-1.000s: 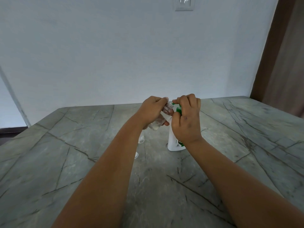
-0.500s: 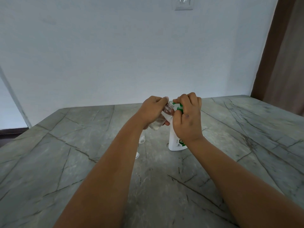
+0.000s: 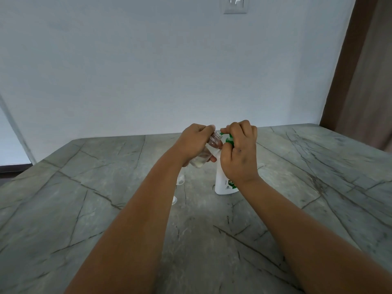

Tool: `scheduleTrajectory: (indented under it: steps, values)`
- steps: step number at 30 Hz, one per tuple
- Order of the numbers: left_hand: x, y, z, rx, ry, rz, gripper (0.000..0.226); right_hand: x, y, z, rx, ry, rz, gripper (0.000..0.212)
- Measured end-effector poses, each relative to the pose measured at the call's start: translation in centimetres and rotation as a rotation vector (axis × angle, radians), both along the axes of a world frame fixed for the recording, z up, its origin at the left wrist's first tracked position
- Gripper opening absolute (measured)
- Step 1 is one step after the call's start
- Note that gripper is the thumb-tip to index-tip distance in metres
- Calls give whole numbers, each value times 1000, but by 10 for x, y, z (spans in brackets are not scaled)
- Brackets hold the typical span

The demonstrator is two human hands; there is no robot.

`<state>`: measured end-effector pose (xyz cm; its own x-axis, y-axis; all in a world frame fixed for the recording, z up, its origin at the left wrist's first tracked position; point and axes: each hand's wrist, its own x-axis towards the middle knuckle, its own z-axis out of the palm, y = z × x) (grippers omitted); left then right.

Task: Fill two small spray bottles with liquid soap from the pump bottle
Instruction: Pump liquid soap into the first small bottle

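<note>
A white pump bottle (image 3: 222, 183) with a green pump head (image 3: 228, 139) stands upright on the grey stone table (image 3: 106, 187). My right hand (image 3: 238, 153) is curled over the pump head, hiding most of it. My left hand (image 3: 194, 143) grips a small clear spray bottle (image 3: 203, 154) without its cap, tilted so its threaded mouth meets the green nozzle. Some clear liquid lies in its lower end. Two small clear pieces (image 3: 180, 180) (image 3: 174, 200) sit on the table behind my left forearm, mostly hidden.
A white wall (image 3: 169, 71) rises behind the table's far edge, with a switch plate (image 3: 235, 5) high up. A brown curtain (image 3: 364, 71) hangs at the right. The table's left edge drops off near a dark strip (image 3: 14, 167).
My right hand has risen slightly on the pump head. The small bottle stays held at the nozzle.
</note>
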<state>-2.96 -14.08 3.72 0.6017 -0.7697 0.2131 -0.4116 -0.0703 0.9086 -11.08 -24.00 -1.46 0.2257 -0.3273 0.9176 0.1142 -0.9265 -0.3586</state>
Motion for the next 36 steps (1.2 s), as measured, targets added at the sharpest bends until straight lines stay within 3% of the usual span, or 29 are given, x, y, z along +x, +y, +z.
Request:
scheduleTrajectory:
  steps: [36]
  values:
    - [-1,-1,0,-6,1,8,44,-3,1,-1,-27,7,2,34]
